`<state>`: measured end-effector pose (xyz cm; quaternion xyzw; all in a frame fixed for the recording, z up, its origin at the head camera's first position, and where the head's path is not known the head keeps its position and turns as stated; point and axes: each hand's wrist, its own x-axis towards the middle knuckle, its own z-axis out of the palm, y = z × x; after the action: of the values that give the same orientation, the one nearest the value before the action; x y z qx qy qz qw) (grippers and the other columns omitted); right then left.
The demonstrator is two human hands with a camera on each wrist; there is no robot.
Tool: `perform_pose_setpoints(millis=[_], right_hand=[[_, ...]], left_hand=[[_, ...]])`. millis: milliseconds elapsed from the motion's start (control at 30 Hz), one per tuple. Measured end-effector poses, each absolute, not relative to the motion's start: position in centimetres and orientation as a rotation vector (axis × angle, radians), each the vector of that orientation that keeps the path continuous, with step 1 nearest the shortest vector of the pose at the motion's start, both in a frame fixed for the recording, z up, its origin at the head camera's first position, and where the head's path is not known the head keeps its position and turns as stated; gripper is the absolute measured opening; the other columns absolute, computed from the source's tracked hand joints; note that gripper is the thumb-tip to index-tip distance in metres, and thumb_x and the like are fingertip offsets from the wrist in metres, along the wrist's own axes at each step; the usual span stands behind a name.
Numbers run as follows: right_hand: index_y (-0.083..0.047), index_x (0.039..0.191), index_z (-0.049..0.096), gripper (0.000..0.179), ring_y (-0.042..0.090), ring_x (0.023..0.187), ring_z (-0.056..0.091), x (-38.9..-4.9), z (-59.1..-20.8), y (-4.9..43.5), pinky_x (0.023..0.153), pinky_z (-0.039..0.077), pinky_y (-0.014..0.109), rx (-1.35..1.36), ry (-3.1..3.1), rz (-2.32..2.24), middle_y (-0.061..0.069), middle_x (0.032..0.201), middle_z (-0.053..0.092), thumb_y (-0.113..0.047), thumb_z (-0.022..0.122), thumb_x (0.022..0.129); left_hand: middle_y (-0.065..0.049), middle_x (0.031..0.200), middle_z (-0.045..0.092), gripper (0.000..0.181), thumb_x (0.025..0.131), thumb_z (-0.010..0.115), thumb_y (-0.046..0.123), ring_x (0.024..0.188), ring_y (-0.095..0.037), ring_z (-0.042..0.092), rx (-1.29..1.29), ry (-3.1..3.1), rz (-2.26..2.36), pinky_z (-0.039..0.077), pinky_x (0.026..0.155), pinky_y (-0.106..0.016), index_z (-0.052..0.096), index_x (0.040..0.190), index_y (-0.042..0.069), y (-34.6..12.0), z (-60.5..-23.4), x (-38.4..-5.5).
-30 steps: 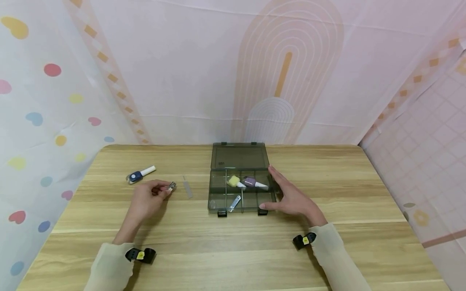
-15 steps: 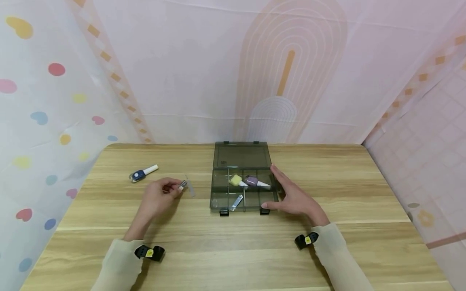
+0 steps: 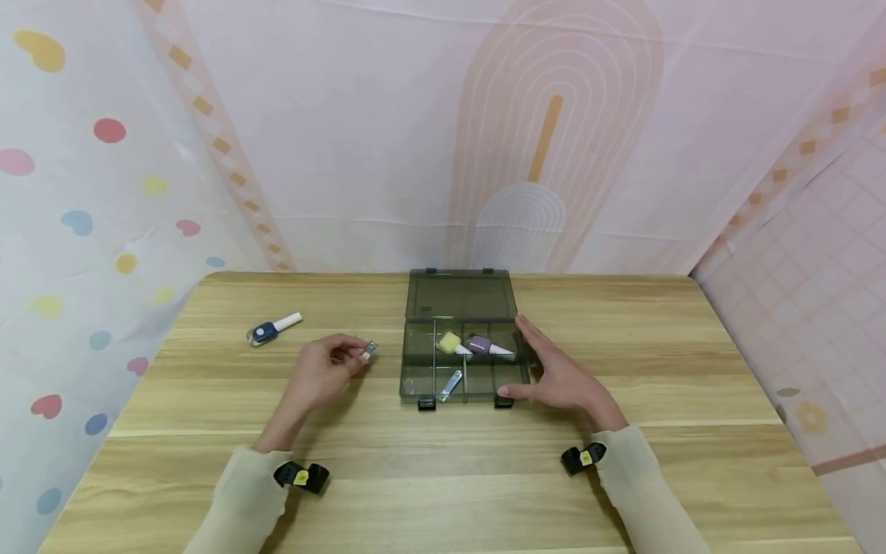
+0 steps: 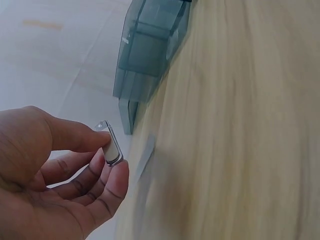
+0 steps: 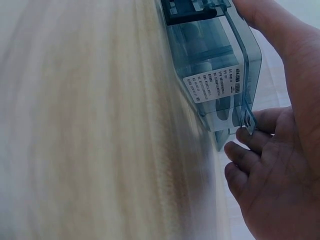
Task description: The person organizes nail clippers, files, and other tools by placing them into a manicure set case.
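Observation:
My left hand [image 3: 320, 377] pinches a small silver nail clipper [image 3: 370, 351] between thumb and fingers, left of a smoky clear divided box [image 3: 418, 382]. In the left wrist view the nail clipper [image 4: 113, 145] is tilted above the tabletop. The box stands with its lid [image 3: 460, 297] folded back. Inside lie a yellow nail polish bottle [image 3: 449, 342], a purple nail polish bottle [image 3: 477, 344] and a silver strip-shaped clipper [image 3: 451, 383]. My right hand [image 3: 561, 377] holds the box's right end, thumb at the front corner and fingers toward the hinge side.
A dark blue nail polish bottle [image 3: 264, 332] with a white cap lies on the wooden table [image 3: 443, 477] at the left. A thin grey flat strip [image 4: 146, 156] lies below the left hand, mostly hidden in the head view. A patterned cloth [image 3: 360, 138] hangs behind the table.
My left hand has moved right with the nail clipper toward the box, passing over the grey strip. My right hand stays at the box. The head view has shifted slightly.

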<state>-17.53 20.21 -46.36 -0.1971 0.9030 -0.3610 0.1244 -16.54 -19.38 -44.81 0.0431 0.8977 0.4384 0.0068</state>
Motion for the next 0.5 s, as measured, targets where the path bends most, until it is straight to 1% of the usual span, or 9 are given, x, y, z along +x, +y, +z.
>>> perform_pose_setpoints(millis=[233,500], right_hand=[[-0.024,0.167,0.002,0.123,0.031,0.161,0.010,-17.5,-46.4,20.2,0.126,0.024,0.060,-0.580,2.625,-1.054,-0.003,0.175,0.000,-0.063,0.080,0.080],[-0.025,0.167,0.002,0.123,0.031,0.161,0.009,-17.5,-46.3,20.2,0.126,0.023,0.061,-0.568,2.618,-1.062,-0.004,0.175,-0.001,-0.061,0.081,0.080]], left_hand=[[-0.013,0.096,0.070,0.022,0.092,0.066,-0.001,0.083,-0.020,0.063,0.124,2.771,1.381,0.052,0.066,-0.020,0.073,0.113,0.001,-18.4,-44.4,-16.5],[-0.013,0.098,0.070,0.025,0.092,0.066,-0.004,0.085,-0.021,0.063,0.153,2.692,1.469,0.053,0.065,-0.020,0.073,0.114,0.003,-17.0,-44.0,-16.8]])
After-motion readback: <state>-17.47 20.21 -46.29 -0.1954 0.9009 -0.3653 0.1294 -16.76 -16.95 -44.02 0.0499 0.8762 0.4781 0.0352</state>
